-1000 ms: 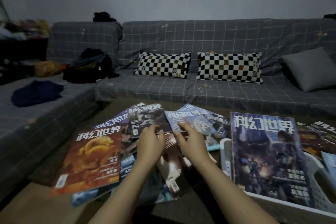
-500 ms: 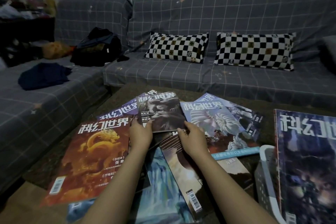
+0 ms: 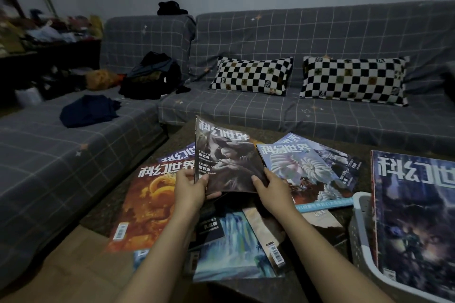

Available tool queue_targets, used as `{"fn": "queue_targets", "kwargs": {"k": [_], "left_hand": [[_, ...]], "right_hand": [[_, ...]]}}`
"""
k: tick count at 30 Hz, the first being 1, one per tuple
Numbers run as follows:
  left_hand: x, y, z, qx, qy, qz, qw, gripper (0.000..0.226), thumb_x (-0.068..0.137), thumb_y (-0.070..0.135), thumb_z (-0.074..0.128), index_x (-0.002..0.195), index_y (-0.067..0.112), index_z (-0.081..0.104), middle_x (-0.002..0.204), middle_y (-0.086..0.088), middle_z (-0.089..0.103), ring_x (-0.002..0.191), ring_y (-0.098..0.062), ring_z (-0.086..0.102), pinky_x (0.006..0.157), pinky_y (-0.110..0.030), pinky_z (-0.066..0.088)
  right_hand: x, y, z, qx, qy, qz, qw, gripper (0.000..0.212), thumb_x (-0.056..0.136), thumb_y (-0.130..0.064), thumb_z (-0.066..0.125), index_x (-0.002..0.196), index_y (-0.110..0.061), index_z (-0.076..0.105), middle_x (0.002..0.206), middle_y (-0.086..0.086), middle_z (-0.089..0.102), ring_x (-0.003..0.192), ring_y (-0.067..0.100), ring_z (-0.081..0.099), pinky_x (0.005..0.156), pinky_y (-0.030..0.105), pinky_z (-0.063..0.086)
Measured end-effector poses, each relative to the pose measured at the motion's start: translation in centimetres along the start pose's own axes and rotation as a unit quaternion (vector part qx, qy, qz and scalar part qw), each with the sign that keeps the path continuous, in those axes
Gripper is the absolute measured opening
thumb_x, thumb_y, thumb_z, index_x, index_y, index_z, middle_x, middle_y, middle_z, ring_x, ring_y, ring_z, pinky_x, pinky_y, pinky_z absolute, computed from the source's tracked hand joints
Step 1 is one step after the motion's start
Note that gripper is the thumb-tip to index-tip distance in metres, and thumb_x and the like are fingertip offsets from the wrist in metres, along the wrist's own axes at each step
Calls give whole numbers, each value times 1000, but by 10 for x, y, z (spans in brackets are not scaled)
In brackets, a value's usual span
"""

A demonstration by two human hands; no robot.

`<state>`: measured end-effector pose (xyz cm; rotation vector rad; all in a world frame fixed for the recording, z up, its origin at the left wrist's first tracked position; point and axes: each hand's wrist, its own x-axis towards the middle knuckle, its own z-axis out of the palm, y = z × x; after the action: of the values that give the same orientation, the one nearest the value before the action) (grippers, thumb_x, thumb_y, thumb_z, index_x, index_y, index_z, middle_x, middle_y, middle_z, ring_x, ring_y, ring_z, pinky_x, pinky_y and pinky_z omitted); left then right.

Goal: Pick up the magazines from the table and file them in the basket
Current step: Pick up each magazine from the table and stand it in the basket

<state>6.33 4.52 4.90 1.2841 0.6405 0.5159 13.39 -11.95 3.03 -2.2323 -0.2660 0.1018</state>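
Magazines lay fanned across the table (image 3: 103, 214) in front of me, and I had the dark grey-brown issue (image 3: 226, 155) raised clear of the pile, tilted up toward me with its top edge high. My left hand (image 3: 189, 189) had closed its grip on the lower left corner beside the spine, thumb on the cover and fingers behind; my right hand (image 3: 270, 187) had closed on the lower right corner the same way. Judging by its thin profile, it was light, but limp: the bottom edge sagged a little between my hands, so one corner alone would likely let it droop or fan open. The cover looked glossy, so I judged it slippery, and a firm pinch near the spine seemed the safest hold for a one-handed carry. The white basket (image 3: 362, 236) stood at my right on the table, with a blue-covered issue (image 3: 416, 224) already standing upright in it. The orange dragon issue (image 3: 147, 204), the pale blue shell issue (image 3: 302, 170) and the waterfall issue (image 3: 229, 248) lay overlapping on the table, not yet filed. They would slide on one another if dragged, so lifting by an edge seemed better.
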Motion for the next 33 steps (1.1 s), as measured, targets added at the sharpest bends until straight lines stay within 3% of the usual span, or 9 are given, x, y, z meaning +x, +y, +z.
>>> {"fn": "queue_targets", "kwargs": {"k": [2, 6, 10, 13, 15, 20, 23, 29, 33], "left_hand": [[-20, 9, -15, -24, -29, 7, 999, 19, 92, 0, 54, 101, 10, 40, 91, -10, 64, 58, -16, 70, 42, -25, 53], [-62, 29, -27, -37, -84, 44, 995, 20, 92, 0, 54, 106, 7, 40, 90, -12, 67, 56, -15, 71, 41, -25, 53], [-101, 48, -18, -16, -129, 95, 987, 20, 91, 1, 56, 96, 17, 45, 83, -7, 67, 58, -13, 69, 42, -27, 53], [-129, 57, 1, 27, -173, 131, 976, 27, 89, 3, 59, 108, 19, 49, 95, -10, 67, 74, -18, 65, 66, -36, 53], [-147, 58, 19, 33, -208, 149, 966, 34, 89, 3, 59, 118, 18, 49, 98, -6, 68, 79, -14, 65, 70, -29, 55], [-185, 52, 74, 24, -286, 128, 949, 35, 90, 2, 57, 118, 21, 49, 92, -6, 69, 68, -11, 69, 58, -22, 56], [-202, 42, 114, 19, -321, 115, 940, 32, 89, -4, 57, 112, 16, 48, 96, -9, 67, 79, -16, 65, 68, -29, 56], [-216, 10, 188, 42, -354, 100, 929, 31, 84, -8, 61, 109, 7, 51, 98, -9, 65, 84, -13, 64, 76, -25, 54], [-214, -14, 211, 158, -320, 102, 929, 27, 78, 5, 73, 96, 12, 55, 90, -7, 68, 79, -19, 67, 71, -39, 58]], "right_hand": [[-13, -10, -10, 50, 1, 2, 999, 58, 91, -38, 52, 139, -8, 40, 138, 11, 50, 128, 29, 44, 101, 35, 39], [-44, -30, -42, 154, 54, -14, 987, 33, 87, -25, 62, 117, -12, 57, 107, 7, 66, 101, 24, 61, 76, 27, 42], [-74, -33, -87, 234, 91, 7, 968, 35, 86, -18, 64, 115, -13, 47, 107, 9, 64, 99, 27, 62, 89, 44, 49], [-96, -21, -127, 262, 131, 1, 956, 26, 88, -11, 60, 110, -12, 44, 107, 13, 63, 94, 26, 62, 81, 43, 52], [-111, -10, -153, 281, 158, 1, 947, 23, 90, -9, 57, 108, -14, 44, 105, 12, 62, 92, 26, 62, 75, 38, 52], [-141, 24, -215, 299, 216, 3, 929, 25, 90, -3, 55, 112, -8, 45, 93, 9, 62, 88, 28, 61, 81, 43, 51], [-154, 49, -247, 284, 251, 1, 925, 27, 88, 1, 54, 113, -7, 46, 89, 9, 62, 81, 23, 59, 74, 35, 48], [-167, 103, -292, 226, 295, 33, 928, 24, 88, -1, 56, 103, -16, 44, 79, 0, 58, 70, 10, 56, 56, 24, 41], [-165, 134, -300, 193, 288, 71, 935, 23, 86, -1, 58, 100, -16, 46, 79, 5, 60, 74, 21, 58, 64, 30, 44]]}}
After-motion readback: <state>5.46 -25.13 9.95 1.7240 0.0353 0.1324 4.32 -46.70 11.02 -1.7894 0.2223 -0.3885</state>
